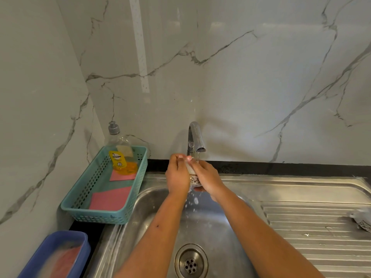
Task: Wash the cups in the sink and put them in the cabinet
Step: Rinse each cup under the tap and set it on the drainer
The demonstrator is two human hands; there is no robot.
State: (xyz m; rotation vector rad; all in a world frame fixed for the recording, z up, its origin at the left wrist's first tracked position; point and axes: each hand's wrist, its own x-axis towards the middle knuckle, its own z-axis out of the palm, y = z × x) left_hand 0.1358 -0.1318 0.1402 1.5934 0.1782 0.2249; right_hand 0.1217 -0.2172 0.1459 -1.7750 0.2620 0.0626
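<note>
A small white cup (193,177) with a dark floral pattern sits between both my hands under the running tap (195,137). My left hand (177,175) wraps its left side, fingers curled over the rim. On the right, my right hand (207,178) holds the side and the base. Water falls from the cup into the steel sink (152,213). Another patterned cup (362,220), blurred, lies on the ribbed drainboard (313,237) at the far right edge.
A teal basket (84,209) left of the sink holds a dish soap bottle (120,153) and pink cloths (110,198). A blue plastic tub (54,255) stands at the bottom left. The drain (190,262) is below my forearms. Marble walls close the back and left.
</note>
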